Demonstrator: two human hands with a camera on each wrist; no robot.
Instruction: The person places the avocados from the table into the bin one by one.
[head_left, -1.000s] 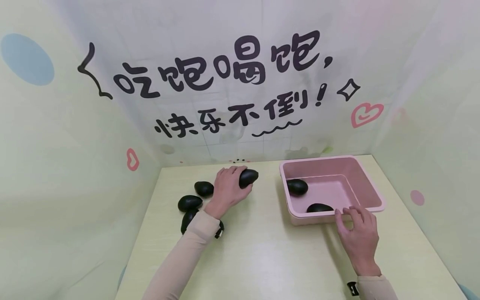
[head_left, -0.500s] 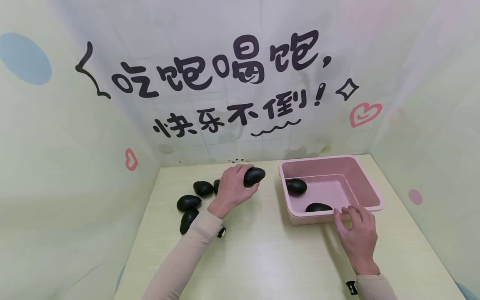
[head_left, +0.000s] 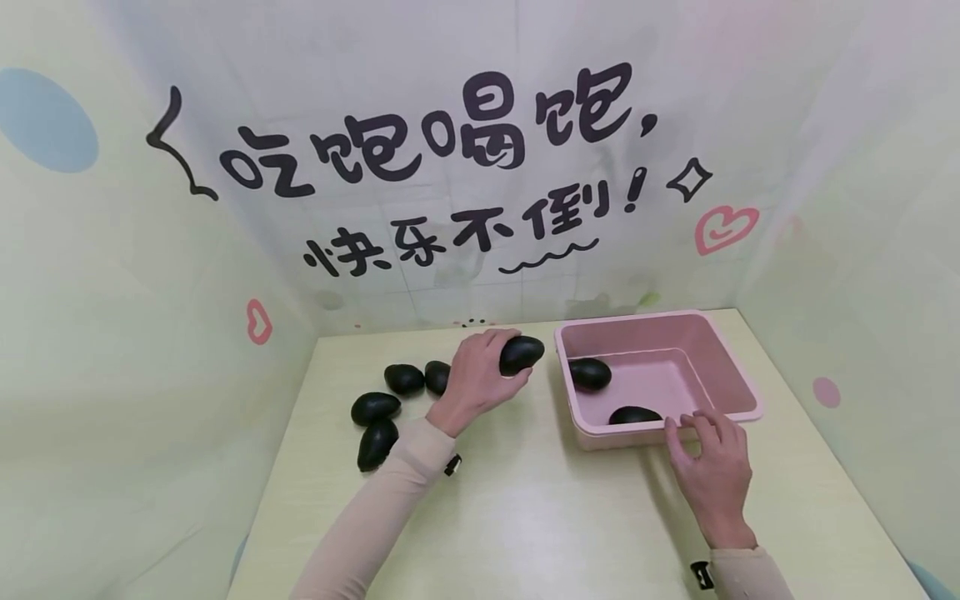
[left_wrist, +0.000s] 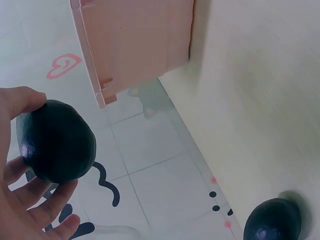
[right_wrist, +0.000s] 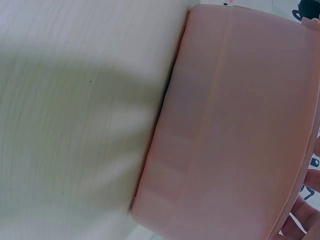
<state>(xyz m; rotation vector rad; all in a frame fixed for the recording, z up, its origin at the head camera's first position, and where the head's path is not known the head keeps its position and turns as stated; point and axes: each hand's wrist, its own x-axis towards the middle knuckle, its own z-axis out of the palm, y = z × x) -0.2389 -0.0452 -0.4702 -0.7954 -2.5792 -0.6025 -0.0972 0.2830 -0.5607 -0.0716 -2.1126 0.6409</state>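
Note:
In the head view my left hand (head_left: 471, 382) grips a dark avocado (head_left: 522, 356) above the table, just left of the pink plastic bin (head_left: 663, 320). Seen from the left wrist, the thumb and curled fingers wrap this avocado (left_wrist: 57, 142). My right hand (head_left: 712, 475) holds the near rim of the bin near its right corner; the right wrist view has its fingertips (right_wrist: 300, 215) at the rim. Inside the bin lie an avocado (head_left: 591, 375) by the left wall and another avocado (head_left: 634, 415), partly hidden by the near wall.
Several more avocados lie on the pale table (head_left: 525, 517) to the left, among them one avocado (head_left: 377, 443) beside the left sleeve and another (head_left: 437, 377) partly behind the left hand. A printed cloth wall (head_left: 420, 292) stands behind the table and along both sides.
My left hand has carried the avocado rightward toward the bin, uncovering an avocado on the table behind it. The right hand keeps its place on the rim.

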